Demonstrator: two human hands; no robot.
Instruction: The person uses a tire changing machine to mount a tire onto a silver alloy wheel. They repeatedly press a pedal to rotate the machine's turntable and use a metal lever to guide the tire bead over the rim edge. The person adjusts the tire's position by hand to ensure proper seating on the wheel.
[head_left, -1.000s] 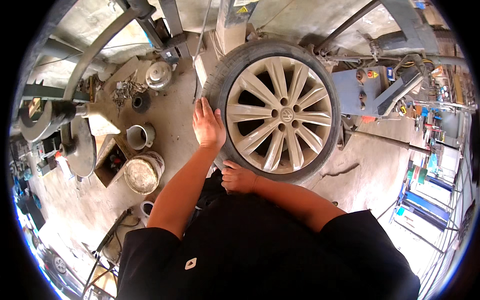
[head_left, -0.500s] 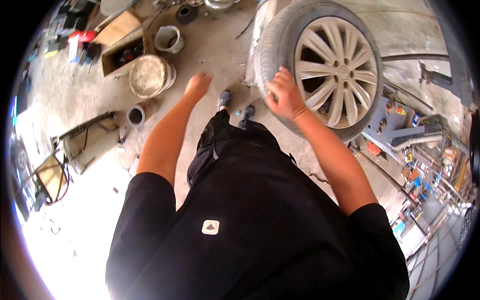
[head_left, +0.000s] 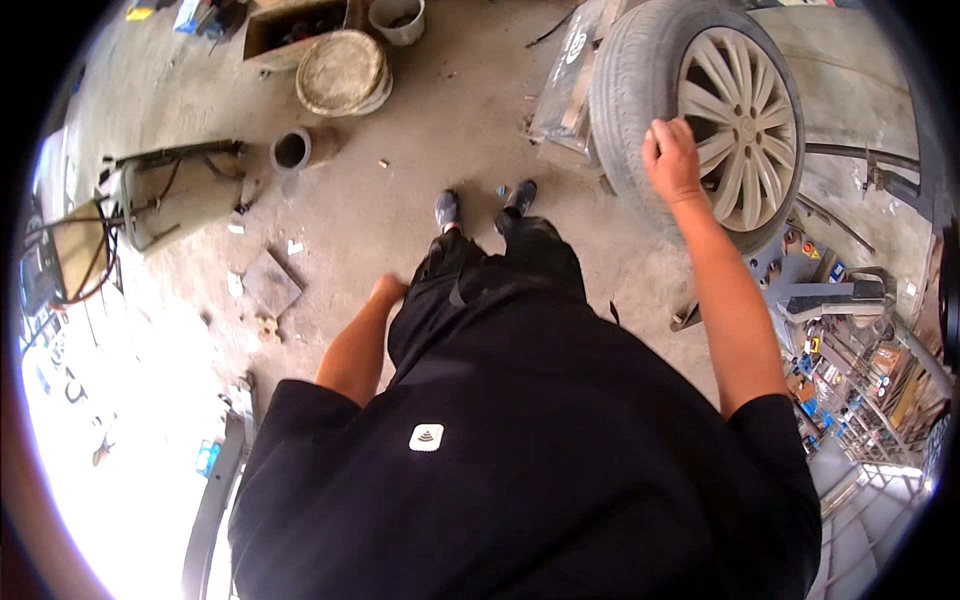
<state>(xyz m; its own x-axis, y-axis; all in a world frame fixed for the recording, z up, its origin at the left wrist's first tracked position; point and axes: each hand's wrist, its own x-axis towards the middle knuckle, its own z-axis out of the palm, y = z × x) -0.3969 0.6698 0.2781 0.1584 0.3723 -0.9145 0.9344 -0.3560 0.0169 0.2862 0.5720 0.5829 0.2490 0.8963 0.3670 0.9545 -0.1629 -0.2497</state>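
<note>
My right hand (head_left: 672,160) is in front of the car wheel, over the edge between tread and sidewall. Its fingers are curled in; anything inside them is hidden, and I cannot tell whether it touches the rubber. The wheel has a black tyre (head_left: 632,110) and a dusty silver multi-spoke rim (head_left: 745,130), and stands on edge to my right. Low beside my left hip hangs my left hand (head_left: 388,289), blurred and partly behind my black clothes, its fingers not readable.
Ahead on the left are a lidded bucket (head_left: 342,72), an open wooden box (head_left: 285,32), a white pail (head_left: 398,20) and a pipe-like cylinder (head_left: 300,149). A flat square plate (head_left: 272,284) lies on the floor. Tools and a grey metal stand (head_left: 800,262) crowd the right side.
My left hand has dropped from in front of me to beside my hip. My right hand stays by the wheel. The whole view has shifted, with wheel and buckets now further right and higher.
</note>
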